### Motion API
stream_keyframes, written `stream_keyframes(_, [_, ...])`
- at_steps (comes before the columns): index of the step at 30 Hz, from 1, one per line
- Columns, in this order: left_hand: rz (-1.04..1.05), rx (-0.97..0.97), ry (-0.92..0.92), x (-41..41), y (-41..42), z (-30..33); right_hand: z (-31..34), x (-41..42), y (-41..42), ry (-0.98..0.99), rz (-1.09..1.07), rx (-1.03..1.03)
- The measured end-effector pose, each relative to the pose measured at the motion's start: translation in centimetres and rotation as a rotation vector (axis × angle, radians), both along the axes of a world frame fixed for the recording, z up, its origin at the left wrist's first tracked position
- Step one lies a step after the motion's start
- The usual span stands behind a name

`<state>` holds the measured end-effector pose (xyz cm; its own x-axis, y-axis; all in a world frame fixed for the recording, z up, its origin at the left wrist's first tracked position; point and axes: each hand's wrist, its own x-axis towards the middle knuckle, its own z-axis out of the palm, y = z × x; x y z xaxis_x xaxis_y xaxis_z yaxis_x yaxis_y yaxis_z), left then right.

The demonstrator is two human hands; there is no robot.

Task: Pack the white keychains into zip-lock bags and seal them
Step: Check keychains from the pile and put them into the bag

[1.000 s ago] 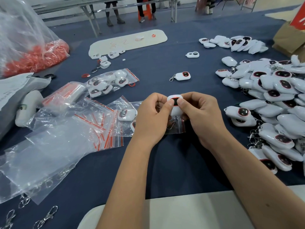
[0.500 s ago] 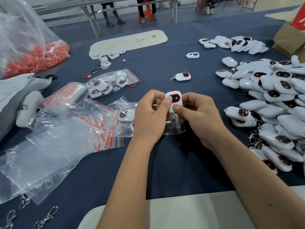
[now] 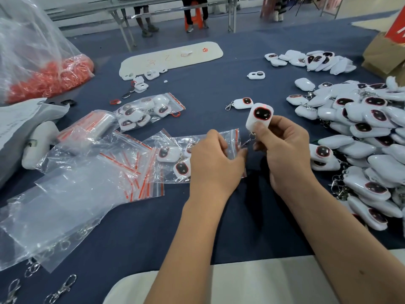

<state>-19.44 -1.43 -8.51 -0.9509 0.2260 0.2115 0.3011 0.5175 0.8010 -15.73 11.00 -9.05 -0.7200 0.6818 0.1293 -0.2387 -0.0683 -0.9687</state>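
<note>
Above the zip-lock bag (image 3: 221, 148), right hand (image 3: 282, 148) pinches keychain (image 3: 259, 118), left hand (image 3: 215, 159) grips bag mouth; dangling clasp may snag the seal.

White board (image 3: 171, 59): faint reddish handwritten marks on its face; they resemble digits, but no character can be read with certainty.
Grey paper sheet (image 3: 19, 126): rows of small printed text at the left edge of the table; too blurred to read.
Red sign (image 3: 396, 32): part of a white stroke or character at the upper right; cut off by the frame, not legible.
Keychains and zip-lock bags: no legible text, brand or number visible.
</note>
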Motion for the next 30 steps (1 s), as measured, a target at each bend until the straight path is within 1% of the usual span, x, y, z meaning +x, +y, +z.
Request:
stream_keyframes(3, [0.006, -0.078, 0.038, 0.4, 0.4, 0.0, 0.1, -0.1, 0.0, 0.039, -0.005, -0.084])
stream_keyframes(6, [0.038, -0.076, 0.06, 0.7, 0.5, 0.2, 0.1, -0.2, 0.0, 0.032, 0.021, -0.095])
stream_keyframes(11, [0.109, 0.058, -0.017, 0.6, 0.1, 0.5, -0.3, 0.0, -0.2, -0.091, 0.09, 0.088])
stream_keyframes(14, [0.162, 0.161, 0.009, 0.6, 0.2, 0.6, -0.2, 0.1, -0.6, -0.156, 0.085, 0.308])
stream_keyframes(16, [0.179, 0.166, 0.052, 0.7, 0.2, 0.7, 0.0, 0.1, -0.9, -0.209, 0.043, 0.397])
stream_keyframes(19, [0.202, 0.137, 0.125, 0.8, 0.1, 0.9, 0.3, 0.2, -0.9, -0.264, -0.036, 0.463])
stream_keyframes(22, [0.178, 0.115, 0.193, 0.9, 0.1, 1.0, 0.4, 0.4, -1.0, -0.271, -0.009, 0.534])
stream_keyframes(24, [0.142, 0.084, 0.227, 1.0, 0.2, 1.0, 0.4, 0.5, -1.3, -0.234, 0.008, 0.538])
stream_keyframes(27, [0.128, 0.06, 0.244, 1.0, 0.3, 0.9, 0.6, 0.5, -1.3, -0.128, 0.016, 0.472])
stream_keyframes(30, [0.119, 0.109, 0.246, 1.1, 0.2, 1.0, 0.6, 0.7, -1.2, -0.124, 0.107, 0.539])
